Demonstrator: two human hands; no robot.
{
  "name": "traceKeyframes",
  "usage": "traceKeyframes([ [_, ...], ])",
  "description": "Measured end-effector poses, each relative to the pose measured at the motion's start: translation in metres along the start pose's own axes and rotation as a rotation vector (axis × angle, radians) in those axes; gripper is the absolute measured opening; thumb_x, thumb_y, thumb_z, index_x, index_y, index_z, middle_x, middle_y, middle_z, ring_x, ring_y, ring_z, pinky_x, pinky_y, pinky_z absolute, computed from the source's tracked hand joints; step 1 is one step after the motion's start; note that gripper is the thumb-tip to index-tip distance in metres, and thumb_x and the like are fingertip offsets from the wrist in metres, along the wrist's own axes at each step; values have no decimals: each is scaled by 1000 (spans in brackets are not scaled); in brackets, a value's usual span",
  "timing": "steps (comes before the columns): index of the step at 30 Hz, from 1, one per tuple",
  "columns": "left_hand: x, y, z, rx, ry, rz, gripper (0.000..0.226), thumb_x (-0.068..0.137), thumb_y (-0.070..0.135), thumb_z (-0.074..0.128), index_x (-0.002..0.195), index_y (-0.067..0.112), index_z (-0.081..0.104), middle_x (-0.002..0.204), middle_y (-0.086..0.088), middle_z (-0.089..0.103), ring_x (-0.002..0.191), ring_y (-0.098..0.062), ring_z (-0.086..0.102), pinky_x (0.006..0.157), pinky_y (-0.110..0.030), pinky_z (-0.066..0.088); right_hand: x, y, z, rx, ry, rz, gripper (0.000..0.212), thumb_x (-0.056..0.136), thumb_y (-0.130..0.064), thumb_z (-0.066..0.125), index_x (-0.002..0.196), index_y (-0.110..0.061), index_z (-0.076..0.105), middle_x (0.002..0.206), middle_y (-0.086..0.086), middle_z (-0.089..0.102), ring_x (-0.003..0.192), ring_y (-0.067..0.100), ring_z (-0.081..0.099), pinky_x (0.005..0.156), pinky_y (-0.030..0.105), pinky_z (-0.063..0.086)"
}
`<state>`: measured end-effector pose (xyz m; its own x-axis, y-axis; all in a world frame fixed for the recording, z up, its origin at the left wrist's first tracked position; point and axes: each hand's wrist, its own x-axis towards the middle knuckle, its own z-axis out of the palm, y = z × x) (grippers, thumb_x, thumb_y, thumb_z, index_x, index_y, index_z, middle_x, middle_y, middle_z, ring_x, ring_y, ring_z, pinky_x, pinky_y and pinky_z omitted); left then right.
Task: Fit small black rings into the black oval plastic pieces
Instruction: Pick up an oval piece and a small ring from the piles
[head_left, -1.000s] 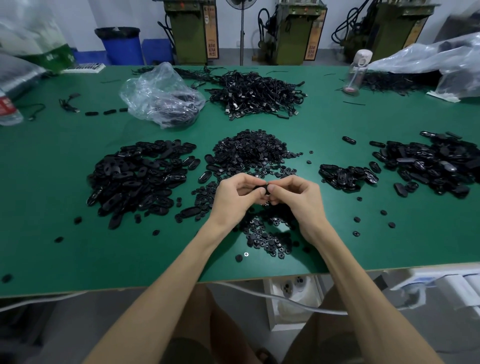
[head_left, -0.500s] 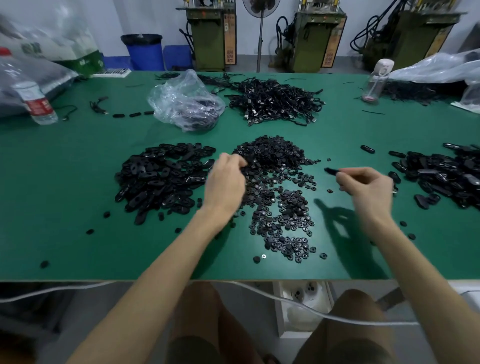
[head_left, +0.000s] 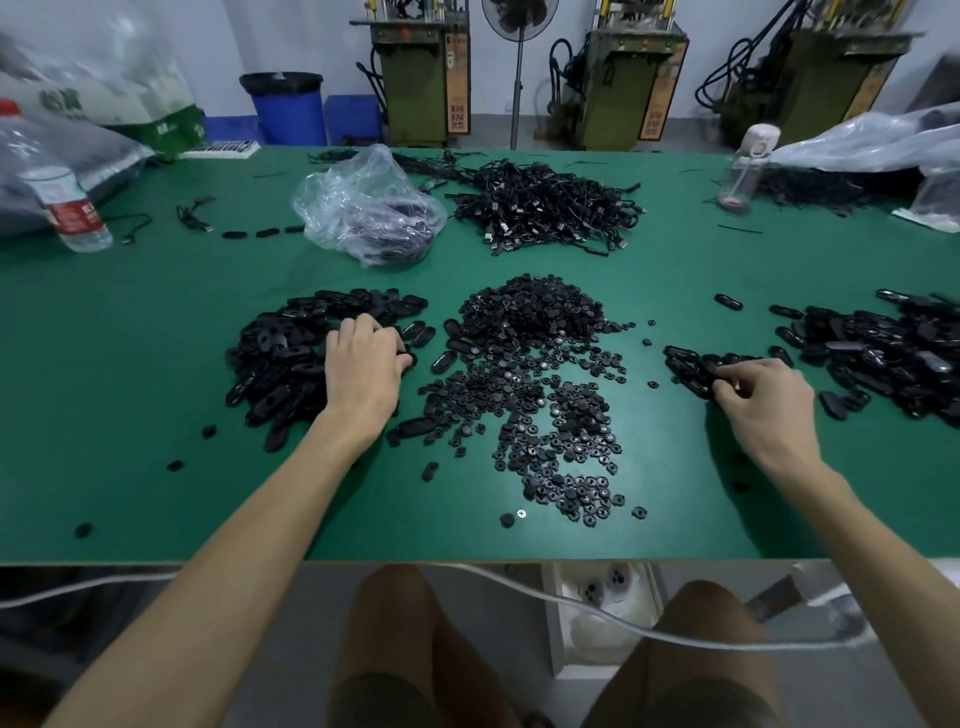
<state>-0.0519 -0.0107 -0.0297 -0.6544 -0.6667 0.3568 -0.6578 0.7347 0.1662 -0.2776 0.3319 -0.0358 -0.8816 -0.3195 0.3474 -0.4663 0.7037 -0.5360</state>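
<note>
A heap of small black rings lies mid-table and spreads toward me. To its left is a pile of black oval pieces. My left hand rests on that pile's right edge, fingers curled around one oval piece at its fingertips. Right of the rings sits a smaller pile of oval pieces. My right hand reaches into it from the near side, thumb and fingers pinched on an oval piece. A larger pile of oval pieces lies at the far right.
On the green table, a clear plastic bag and a heap of black cables lie behind the piles. A water bottle stands far left, a clear bottle far right. A white cord hangs below the front edge.
A second ago both hands were joined over the rings. They have since parted: the left went to the left oval pile, the right carried an oval piece to the smaller right pile.
</note>
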Motion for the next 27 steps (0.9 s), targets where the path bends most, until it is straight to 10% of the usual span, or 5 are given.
traceKeyframes([
  [5,-5,10,-4,-162,82,39,19,101,28,66,109,13,74,109,-8,65,106,-27,58,97,-42,43,-14,-31,1,-55,-87,-114,30,99,-21,67,125,-8,72,129,17,66,126,33,46,109,47,36],
  [11,-25,64,-14,-955,-194,14,7,106,13,57,101,10,60,88,-7,71,56,-14,68,55,-24,50,-38,-82,26,38,-423,-169,47,95,-41,68,137,-20,63,135,10,57,133,25,40,112,43,35],
  [16,-45,103,-5,-1367,-407,-20,27,107,4,51,130,12,65,93,-15,69,66,-18,69,56,-26,52,-42,-94,43,84,-398,-183,41,94,-38,73,132,-22,69,119,13,53,124,31,41,103,36,36],
  [27,-53,118,14,-1517,-406,-176,28,111,17,48,117,-1,69,86,-9,69,64,-15,60,49,-21,42,-44,-93,59,309,-209,-101,10,96,-23,73,95,-14,77,96,6,66,89,20,59,82,33,44],
])
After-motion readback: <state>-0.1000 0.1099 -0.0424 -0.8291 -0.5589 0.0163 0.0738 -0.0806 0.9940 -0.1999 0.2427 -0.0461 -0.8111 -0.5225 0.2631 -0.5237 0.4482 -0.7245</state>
